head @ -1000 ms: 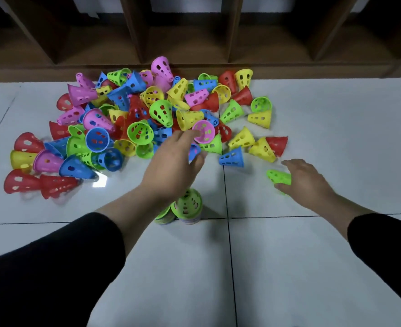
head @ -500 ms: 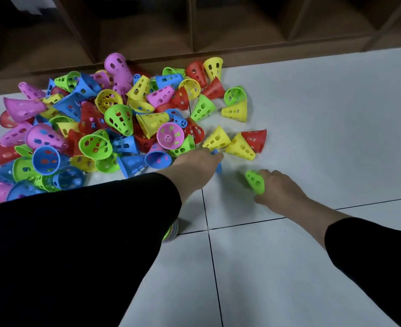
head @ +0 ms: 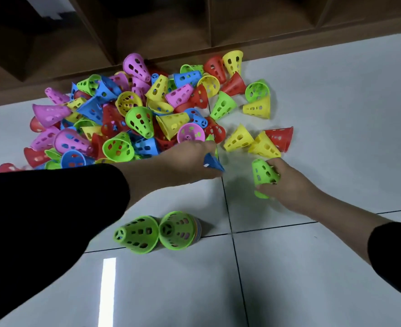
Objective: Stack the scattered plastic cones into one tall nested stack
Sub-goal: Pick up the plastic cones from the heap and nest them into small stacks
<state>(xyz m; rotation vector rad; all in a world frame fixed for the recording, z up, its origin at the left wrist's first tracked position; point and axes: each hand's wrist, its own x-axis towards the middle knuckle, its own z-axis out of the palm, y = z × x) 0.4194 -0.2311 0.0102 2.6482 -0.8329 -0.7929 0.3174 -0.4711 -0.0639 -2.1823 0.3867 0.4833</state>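
Observation:
A big heap of perforated plastic cones (head: 133, 119) in pink, blue, green, yellow and red covers the white tiled floor. At the heap's near edge my left hand (head: 185, 161) grips a blue cone (head: 212, 162). To its right my right hand (head: 289, 185) holds a green cone (head: 263, 175) with the narrow end up. Close to me stands a nested stack (head: 180, 230) with a green cone on top and coloured rims below. A single green cone (head: 138, 233) lies on its side touching the stack's left.
Brown wooden shelving (head: 194, 24) runs along the far edge of the floor behind the heap. Two yellow cones (head: 251, 141) and a red cone (head: 279, 138) lie just beyond my right hand. White floor tiles (head: 324, 279) stretch to the right and toward me.
My left hand has closed round a blue cone at the heap's edge. My right hand has lifted the green cone upright off the floor. The stack came into view from under my left arm.

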